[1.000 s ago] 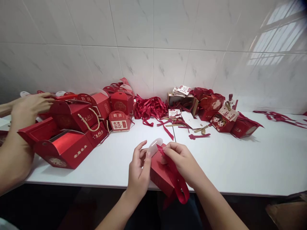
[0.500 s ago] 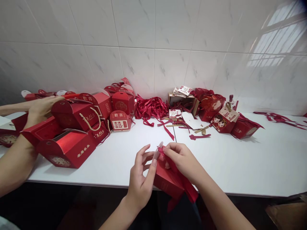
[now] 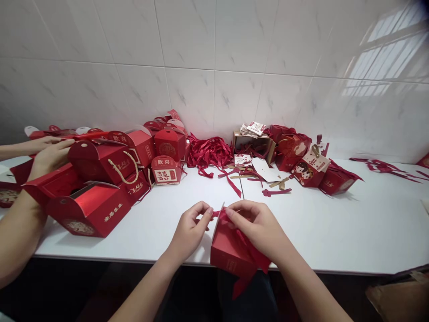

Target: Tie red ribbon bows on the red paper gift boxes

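A small red gift box (image 3: pixel 231 250) sits tilted at the table's front edge, between my hands. My left hand (image 3: pixel 191 228) pinches the end of a red ribbon (image 3: pixel 216 214) on the left side of the box's upright end flap (image 3: pixel 219 223). On the other side of that flap, my right hand (image 3: pixel 256 223) is closed on the ribbon close to the flap's top. The ribbon's long tail hangs down over the box's right side, past the table edge. Some fingertips of my right hand are hidden behind its thumb and the box.
Several red boxes (image 3: pixel 90 208) crowd the left, where another person's hands (image 3: pixel 50 154) reach in. A heap of red ribbons (image 3: pixel 209 152) lies by the wall. Cards (image 3: pixel 256 128) top an open carton (image 3: pixel 251 143). Finished-looking boxes (image 3: pixel 311 166) and ribbons (image 3: pixel 385 165) are right.
My left hand has shifted from holding the flap to pinching the ribbon end, which now pokes through to the flap's left side. My right hand stays on the ribbon; the view shifts slightly.
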A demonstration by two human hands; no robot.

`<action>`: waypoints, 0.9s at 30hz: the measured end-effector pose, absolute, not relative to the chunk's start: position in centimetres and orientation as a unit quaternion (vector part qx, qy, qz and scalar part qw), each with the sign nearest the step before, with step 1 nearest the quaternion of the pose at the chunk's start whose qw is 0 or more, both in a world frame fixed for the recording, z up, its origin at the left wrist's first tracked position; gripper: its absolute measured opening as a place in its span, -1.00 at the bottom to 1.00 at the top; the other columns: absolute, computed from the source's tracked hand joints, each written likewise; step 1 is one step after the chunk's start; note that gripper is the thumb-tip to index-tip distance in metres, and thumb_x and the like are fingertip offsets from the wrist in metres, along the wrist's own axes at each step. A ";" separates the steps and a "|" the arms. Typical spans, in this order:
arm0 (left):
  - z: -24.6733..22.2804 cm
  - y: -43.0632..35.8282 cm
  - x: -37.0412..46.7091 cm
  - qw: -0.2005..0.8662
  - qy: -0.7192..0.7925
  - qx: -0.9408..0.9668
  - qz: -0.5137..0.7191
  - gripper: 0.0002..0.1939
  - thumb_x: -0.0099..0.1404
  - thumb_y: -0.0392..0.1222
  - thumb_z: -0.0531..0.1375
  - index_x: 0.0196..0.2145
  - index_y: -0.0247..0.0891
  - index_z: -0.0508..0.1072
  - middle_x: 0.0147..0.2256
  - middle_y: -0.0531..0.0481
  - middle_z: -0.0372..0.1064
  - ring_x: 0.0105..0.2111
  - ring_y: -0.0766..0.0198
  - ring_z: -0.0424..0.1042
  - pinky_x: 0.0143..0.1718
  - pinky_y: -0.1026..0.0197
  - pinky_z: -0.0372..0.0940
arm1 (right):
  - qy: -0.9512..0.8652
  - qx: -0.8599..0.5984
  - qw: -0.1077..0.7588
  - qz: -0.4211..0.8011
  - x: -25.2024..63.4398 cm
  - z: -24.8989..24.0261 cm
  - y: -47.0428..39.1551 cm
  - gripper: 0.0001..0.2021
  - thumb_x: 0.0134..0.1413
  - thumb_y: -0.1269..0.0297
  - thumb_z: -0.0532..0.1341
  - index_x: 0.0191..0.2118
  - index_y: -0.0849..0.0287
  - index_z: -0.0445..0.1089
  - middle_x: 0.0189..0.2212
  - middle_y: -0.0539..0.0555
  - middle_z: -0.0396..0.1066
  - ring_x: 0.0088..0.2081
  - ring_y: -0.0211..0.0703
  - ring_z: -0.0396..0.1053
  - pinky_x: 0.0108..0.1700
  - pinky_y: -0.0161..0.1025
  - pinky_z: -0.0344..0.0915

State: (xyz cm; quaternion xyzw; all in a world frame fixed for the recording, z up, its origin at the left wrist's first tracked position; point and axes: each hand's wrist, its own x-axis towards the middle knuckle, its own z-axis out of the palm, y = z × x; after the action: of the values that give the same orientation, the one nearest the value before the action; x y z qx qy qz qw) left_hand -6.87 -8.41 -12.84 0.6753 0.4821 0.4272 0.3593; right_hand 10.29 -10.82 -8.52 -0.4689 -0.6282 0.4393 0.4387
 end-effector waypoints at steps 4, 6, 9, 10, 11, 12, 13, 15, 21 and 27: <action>-14.0 -7.3 -10.9 0.116 0.647 0.705 0.266 -0.74 0.25 -0.07 -0.01 -0.47 -0.22 0.36 -0.38 -0.04 0.38 -0.33 0.14 0.37 -0.29 0.15 0.26 | -0.647 -0.460 0.536 0.288 12.8 -8.6 -12.6 -0.84 0.11 0.19 0.18 -0.26 0.09 0.47 -0.08 0.10 0.40 -0.04 -0.10 0.35 0.01 -0.19 0.26; -14.4 -6.8 -12.9 0.049 0.698 0.682 0.213 -0.77 0.18 -0.11 0.02 -0.49 -0.26 0.39 -0.35 -0.18 0.40 -0.27 -0.06 0.37 -0.23 -0.03 0.23 | -0.630 -0.489 0.556 0.234 14.5 -9.3 -13.5 -0.84 0.13 0.18 0.18 -0.22 0.04 0.45 -0.06 0.06 0.38 0.00 -0.12 0.31 0.04 -0.21 0.22; -14.3 -6.5 -14.0 0.020 0.709 0.664 0.237 -0.78 0.13 -0.14 0.04 -0.37 -0.27 0.43 -0.23 -0.26 0.38 -0.13 -0.23 0.29 -0.14 -0.18 0.16 | -0.598 -0.553 0.530 0.235 16.2 -10.9 -14.5 -0.80 0.15 0.09 0.15 -0.21 0.05 0.41 -0.17 0.05 0.40 -0.10 -0.14 0.35 -0.06 -0.24 0.26; -14.1 -6.6 -13.7 0.041 0.689 0.670 0.273 -0.77 0.15 -0.12 0.04 -0.32 -0.25 0.42 -0.19 -0.22 0.38 -0.09 -0.18 0.28 -0.11 -0.15 0.16 | -0.594 -0.571 0.508 0.252 16.5 -11.4 -14.7 -0.77 0.15 0.05 0.13 -0.22 0.07 0.39 -0.21 0.06 0.41 -0.14 -0.15 0.36 -0.09 -0.25 0.27; -13.9 -6.7 -13.1 0.087 0.656 0.679 0.319 -0.76 0.19 -0.09 0.04 -0.29 -0.23 0.41 -0.18 -0.17 0.37 -0.08 -0.10 0.28 -0.09 -0.08 0.18 | -0.594 -0.582 0.482 0.274 16.5 -11.8 -14.8 -0.73 0.16 0.02 0.10 -0.24 0.09 0.38 -0.24 0.06 0.41 -0.17 -0.14 0.36 -0.13 -0.25 0.27; -13.6 -6.9 -12.2 0.152 0.612 0.684 0.366 -0.76 0.22 -0.05 0.04 -0.28 -0.21 0.39 -0.19 -0.12 0.37 -0.10 -0.01 0.30 -0.10 0.01 0.21 | -0.597 -0.588 0.458 0.297 16.4 -12.2 -14.8 -0.70 0.17 -0.02 0.07 -0.27 0.11 0.37 -0.28 0.06 0.40 -0.21 -0.14 0.36 -0.17 -0.25 0.28; -13.3 -7.2 -11.2 0.228 0.563 0.682 0.406 -0.75 0.25 -0.01 0.03 -0.29 -0.21 0.38 -0.23 -0.08 0.37 -0.13 0.07 0.32 -0.12 0.09 0.23 | -0.600 -0.589 0.438 0.317 16.1 -12.4 -14.8 -0.66 0.18 -0.04 0.04 -0.31 0.12 0.35 -0.32 0.06 0.39 -0.24 -0.14 0.36 -0.21 -0.25 0.27; -12.6 -7.9 -8.9 0.362 0.482 0.661 0.448 -0.74 0.28 0.02 0.03 -0.32 -0.22 0.34 -0.32 -0.01 0.33 -0.23 0.19 0.34 -0.18 0.20 0.24 | -0.603 -0.583 0.420 0.345 15.3 -12.8 -14.6 -0.62 0.19 -0.07 0.00 -0.39 0.13 0.29 -0.40 0.04 0.36 -0.31 -0.16 0.33 -0.28 -0.26 0.26; -12.7 -9.1 -4.7 0.478 0.454 0.618 0.428 -0.78 0.15 -0.10 0.19 -0.37 -0.19 0.19 -0.42 0.14 0.17 -0.50 0.39 0.21 -0.44 0.32 0.17 | -0.553 -0.576 0.457 0.391 12.8 -13.7 -13.8 -0.64 0.07 -0.07 0.15 -0.43 0.10 0.06 -0.48 -0.03 0.24 -0.47 -0.24 0.23 -0.48 -0.32 0.20; -13.2 -8.4 -5.7 0.483 0.457 0.630 0.402 -0.74 0.16 -0.03 0.18 -0.42 -0.21 0.18 -0.55 0.20 0.07 -0.55 0.40 0.13 -0.51 0.35 0.07 | -0.505 -0.503 0.484 0.508 13.3 -13.9 -12.4 -0.61 -0.01 0.01 0.26 -0.37 0.09 0.04 -0.59 -0.17 0.14 -0.61 -0.40 0.06 -0.56 -0.42 0.00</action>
State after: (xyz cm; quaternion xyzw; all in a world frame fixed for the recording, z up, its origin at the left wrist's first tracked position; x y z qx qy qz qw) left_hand -5.68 -8.39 -13.19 0.6298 0.4566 0.4020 0.4829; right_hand 13.33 -12.39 -13.86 -0.5034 -0.5045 0.5075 0.4842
